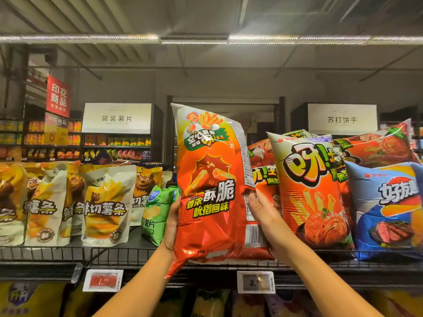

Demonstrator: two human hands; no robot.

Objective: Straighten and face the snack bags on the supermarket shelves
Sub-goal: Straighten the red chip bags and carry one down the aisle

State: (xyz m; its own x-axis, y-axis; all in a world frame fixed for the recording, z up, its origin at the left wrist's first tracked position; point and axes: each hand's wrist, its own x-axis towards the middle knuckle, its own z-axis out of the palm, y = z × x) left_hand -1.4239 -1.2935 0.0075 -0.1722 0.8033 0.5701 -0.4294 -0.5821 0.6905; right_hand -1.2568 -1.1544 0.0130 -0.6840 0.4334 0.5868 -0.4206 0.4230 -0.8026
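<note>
A tall red-orange snack bag (209, 186) with a cartoon chef and fry pictures stands upright at the middle of the top shelf, its front turned toward me. My left hand (171, 221) grips its left edge low down. My right hand (263, 210) grips its right edge, fingers wrapped onto the printed back panel. The bag's bottom corner hangs just over the wire shelf rim (128, 253). To its right, a similar orange bag (313, 191) leans upright, with a blue bag (389, 209) beside it.
Yellow-and-white fry pouches (105, 204) and a green chip bag (158, 211) fill the shelf's left part. More red bags (380, 145) lie tilted behind the right group. Price tags (103, 280) hang below the rim. Further bags sit on the lower shelf; other aisles stand behind.
</note>
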